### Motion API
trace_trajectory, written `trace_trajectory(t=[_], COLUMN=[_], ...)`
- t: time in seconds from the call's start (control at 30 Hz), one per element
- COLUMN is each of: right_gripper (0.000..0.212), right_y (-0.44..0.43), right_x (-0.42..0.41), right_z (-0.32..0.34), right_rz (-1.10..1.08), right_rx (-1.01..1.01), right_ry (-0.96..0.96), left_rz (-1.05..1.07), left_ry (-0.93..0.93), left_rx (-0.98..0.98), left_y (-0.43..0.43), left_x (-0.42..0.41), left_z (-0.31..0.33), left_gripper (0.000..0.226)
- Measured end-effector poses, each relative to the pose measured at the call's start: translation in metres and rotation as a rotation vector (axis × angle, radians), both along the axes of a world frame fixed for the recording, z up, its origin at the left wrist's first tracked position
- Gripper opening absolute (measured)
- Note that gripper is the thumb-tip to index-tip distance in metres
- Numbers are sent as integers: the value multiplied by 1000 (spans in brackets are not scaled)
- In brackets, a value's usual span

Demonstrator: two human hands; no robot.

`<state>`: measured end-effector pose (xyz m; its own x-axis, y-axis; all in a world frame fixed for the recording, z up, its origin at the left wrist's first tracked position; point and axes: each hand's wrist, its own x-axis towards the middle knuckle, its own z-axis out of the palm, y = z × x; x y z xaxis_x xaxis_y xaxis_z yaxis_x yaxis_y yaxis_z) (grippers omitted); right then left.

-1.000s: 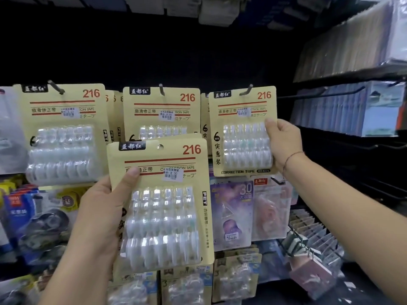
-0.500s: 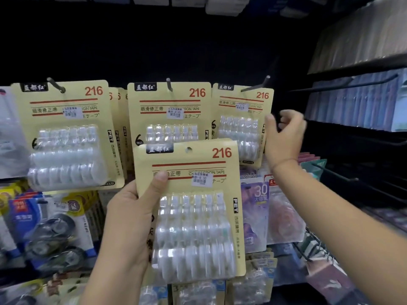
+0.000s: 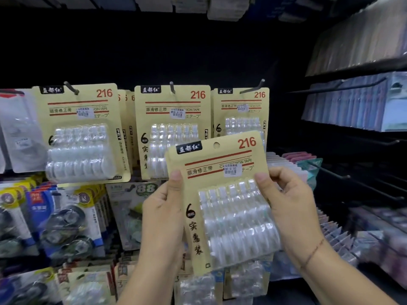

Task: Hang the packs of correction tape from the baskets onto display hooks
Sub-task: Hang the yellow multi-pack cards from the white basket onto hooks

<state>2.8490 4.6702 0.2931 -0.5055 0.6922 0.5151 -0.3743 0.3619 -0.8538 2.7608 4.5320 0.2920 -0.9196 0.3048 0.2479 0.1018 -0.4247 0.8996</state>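
left hand, right hand pinch tilted pack by its side edges, near centre | hung packs on hooks behind, far | dark wall above | stocked shelves right

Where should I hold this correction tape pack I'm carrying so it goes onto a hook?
Pinch the held pack by its flat side edges, coming from left and right, below the hang hole. The bulging blister fills the front, and the top strip must stay free for a hook.
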Motion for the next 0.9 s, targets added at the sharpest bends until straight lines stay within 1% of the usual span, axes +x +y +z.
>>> trace_trajectory(t=[0.07, 0.2, 0.23, 0.33, 0.37, 0.53, 0.6, 0.9], right_gripper=[12, 13, 14, 14, 14, 16, 16, 18], right_y=[2, 4, 8, 35, 46, 80, 87, 99], right_x=[1, 5, 6, 10, 10, -9, -15, -28], right_z=[4, 11, 14, 36, 46, 76, 79, 78], right_rz=[-38, -82, -102, -175, -202, -209, -206, -265], right_rx=[36, 99, 74, -109, -114, -64, -54, 43], right_ry=[35, 68, 97, 230, 247, 201, 175, 176], left_rz=[-11, 17, 40, 104, 126, 210, 238, 375], left_ry=[0, 11, 0, -42, -49, -64, -70, -142], left_rx=[-6, 37, 55, 83, 78, 70, 62, 140], left_y=[3, 7, 7, 4, 2, 1, 1, -19], left_x=[4, 8, 6, -6, -10, -17, -19, -35], left_z=[-1, 1, 1, 0, -1, -3, -4, 2], left_gripper=[37, 38, 41, 52, 53, 30, 26, 27])
